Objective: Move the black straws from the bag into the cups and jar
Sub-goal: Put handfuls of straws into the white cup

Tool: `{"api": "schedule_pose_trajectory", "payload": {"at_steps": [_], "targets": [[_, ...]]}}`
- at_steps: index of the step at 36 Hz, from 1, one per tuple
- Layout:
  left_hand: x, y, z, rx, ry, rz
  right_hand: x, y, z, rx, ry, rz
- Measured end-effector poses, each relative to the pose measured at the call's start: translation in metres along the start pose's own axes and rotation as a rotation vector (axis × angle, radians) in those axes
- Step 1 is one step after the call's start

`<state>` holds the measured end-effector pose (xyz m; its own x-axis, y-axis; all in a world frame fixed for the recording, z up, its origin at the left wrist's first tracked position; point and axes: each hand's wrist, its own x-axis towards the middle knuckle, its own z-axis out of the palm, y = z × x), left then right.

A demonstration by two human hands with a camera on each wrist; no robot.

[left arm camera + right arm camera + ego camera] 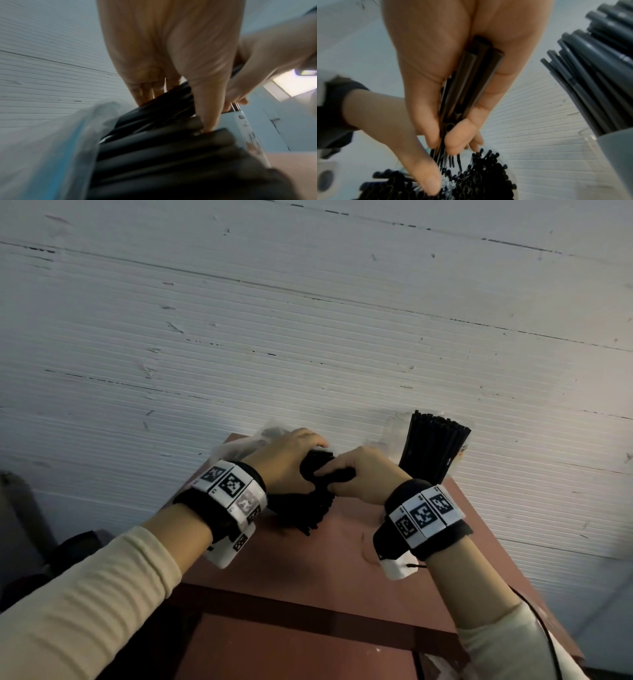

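Observation:
A thick bundle of black straws lies in a clear plastic bag over the reddish-brown table top. My left hand grips the bundle through the bag; in the left wrist view its thumb presses on the straws. My right hand touches the left and grips a small bunch of straws between palm and fingers, just above the bundle's open ends. More black straws stand upright in a cup at the back right.
A white ribbed wall rises directly behind the table. The table's front edge runs below my wrists, and dark objects sit lower left. A clear plastic shape shows left of the filled cup.

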<state>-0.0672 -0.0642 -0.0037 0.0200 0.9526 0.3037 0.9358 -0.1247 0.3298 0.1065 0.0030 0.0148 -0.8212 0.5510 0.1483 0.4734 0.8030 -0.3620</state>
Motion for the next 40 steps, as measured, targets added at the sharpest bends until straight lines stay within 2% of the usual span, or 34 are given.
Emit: {"api": "schedule_pose_trajectory", "payload": {"at_steps": [2,4,9,12,15,18,22,27,30,33,37,40], "targets": [[0.009,0.011,0.003,0.165,-0.097,0.048,-0.008,-0.003,-0.004,-0.028,-0.011,-0.016],[0.016,0.015,0.007,0.263,-0.136,0.075,-0.016,-0.005,-0.008,-0.061,-0.021,-0.031],[0.027,0.015,0.017,0.260,-0.086,0.124,-0.034,-0.001,-0.012,-0.087,0.051,-0.072],[0.027,0.021,0.019,0.204,-0.044,0.090,-0.044,0.004,-0.022,-0.015,0.138,-0.128],[0.023,0.028,0.014,0.012,0.017,0.096,-0.056,0.003,-0.039,0.047,0.265,-0.190],[0.024,0.043,0.004,-0.170,0.097,0.042,-0.067,-0.001,-0.059,0.126,0.468,-0.235],[0.034,0.065,-0.007,-0.366,0.195,0.081,-0.072,-0.013,-0.080,0.180,0.693,-0.309],[0.040,0.102,-0.014,-0.660,0.132,0.091,-0.070,-0.025,-0.098,0.251,0.816,-0.372],[0.040,0.114,-0.004,-0.852,0.072,0.103,-0.069,-0.027,-0.099,0.240,0.808,-0.400],[0.040,0.116,0.017,-0.899,0.036,0.054,-0.067,-0.023,-0.090,0.189,0.746,-0.357],[0.035,0.105,0.046,-0.928,-0.108,-0.047,-0.063,-0.005,-0.068,-0.009,0.501,-0.197],[0.029,0.098,0.062,-0.900,-0.179,-0.091,-0.061,0.006,-0.052,-0.063,0.383,-0.169]]}}
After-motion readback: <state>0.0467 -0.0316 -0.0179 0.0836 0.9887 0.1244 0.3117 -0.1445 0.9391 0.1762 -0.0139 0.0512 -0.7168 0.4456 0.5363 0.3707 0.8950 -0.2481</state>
